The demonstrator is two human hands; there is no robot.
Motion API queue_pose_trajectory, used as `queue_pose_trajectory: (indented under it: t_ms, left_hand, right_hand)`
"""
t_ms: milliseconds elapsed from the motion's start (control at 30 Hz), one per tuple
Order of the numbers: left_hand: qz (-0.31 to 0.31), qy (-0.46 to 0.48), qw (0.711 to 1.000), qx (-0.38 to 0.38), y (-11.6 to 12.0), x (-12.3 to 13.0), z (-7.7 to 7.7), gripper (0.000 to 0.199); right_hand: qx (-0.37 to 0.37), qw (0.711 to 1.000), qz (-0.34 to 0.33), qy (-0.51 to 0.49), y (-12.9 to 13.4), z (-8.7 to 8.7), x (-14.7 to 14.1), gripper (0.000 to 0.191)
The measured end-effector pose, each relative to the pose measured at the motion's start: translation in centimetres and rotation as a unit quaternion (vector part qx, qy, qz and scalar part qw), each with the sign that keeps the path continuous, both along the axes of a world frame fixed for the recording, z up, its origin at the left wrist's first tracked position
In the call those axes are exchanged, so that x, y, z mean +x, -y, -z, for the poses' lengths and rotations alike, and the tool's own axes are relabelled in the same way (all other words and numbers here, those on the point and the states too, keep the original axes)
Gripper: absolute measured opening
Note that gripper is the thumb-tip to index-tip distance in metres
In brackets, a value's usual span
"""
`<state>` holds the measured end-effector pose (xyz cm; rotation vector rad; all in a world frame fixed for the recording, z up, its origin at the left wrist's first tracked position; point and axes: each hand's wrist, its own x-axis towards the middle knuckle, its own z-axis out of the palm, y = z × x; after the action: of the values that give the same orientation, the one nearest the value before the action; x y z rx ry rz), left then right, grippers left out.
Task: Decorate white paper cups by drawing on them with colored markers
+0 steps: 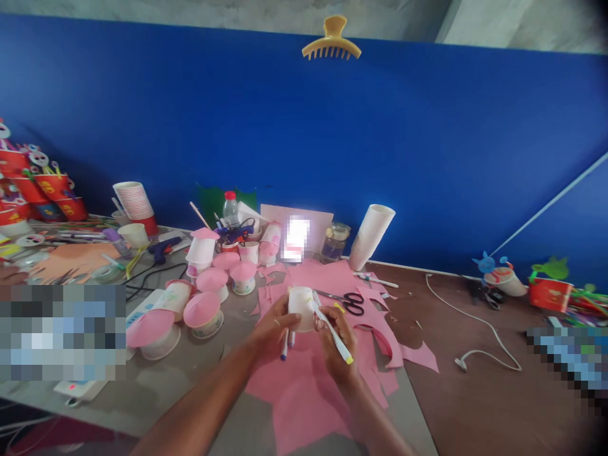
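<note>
A white paper cup (pixel 301 308) is gripped by my left hand (pixel 276 320), whose fingers wrap its left side. My right hand (pixel 339 345) pinches a white marker (pixel 338 335) with a yellow end, its tip against or very near the cup's right side. Beneath both hands lie cut sheets of pink paper (pixel 308 405). Two more markers (pixel 285 345) rest on the paper below the cup. Black-handled scissors (pixel 353 304) lie just beyond my right hand, beside a small yellow marker cap (pixel 339 308).
Left of my hands stand several paper cups with pink cone tops (pixel 203 309). A leaning cup stack (pixel 373 237), a glass jar (pixel 335 242) and a lit phone screen (pixel 295 239) are behind. A white cable (pixel 479 316) crosses the brown table at right. Glue gun (pixel 166 249) at left.
</note>
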<state>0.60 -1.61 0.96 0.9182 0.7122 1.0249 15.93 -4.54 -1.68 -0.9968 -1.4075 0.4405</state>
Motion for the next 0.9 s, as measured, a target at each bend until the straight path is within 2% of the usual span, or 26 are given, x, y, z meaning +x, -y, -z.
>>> queue_pose_trajectory:
  t_ms: [233,500,667,900]
  left_hand:
    - [-0.004,0.008,1.0,-0.005,-0.1,0.0,0.0,0.067]
    - [0.008,0.002,1.0,0.003,0.5,0.0,-0.8,0.045]
    - [0.01,-0.011,1.0,-0.007,0.7,0.1,-1.4,0.046]
    - [0.013,-0.019,1.0,0.021,0.0,-0.1,-0.3,0.044]
  right_hand:
    - [-0.006,0.999,-0.031,-0.026,-0.1,0.6,0.1,0.017]
    - [0.05,0.998,-0.03,0.023,0.6,-0.6,-0.3,0.015]
    - [0.053,0.997,-0.03,0.04,0.5,-0.4,-0.3,0.017]
    - [0.061,0.996,-0.029,0.057,0.6,-0.4,-0.2,0.018]
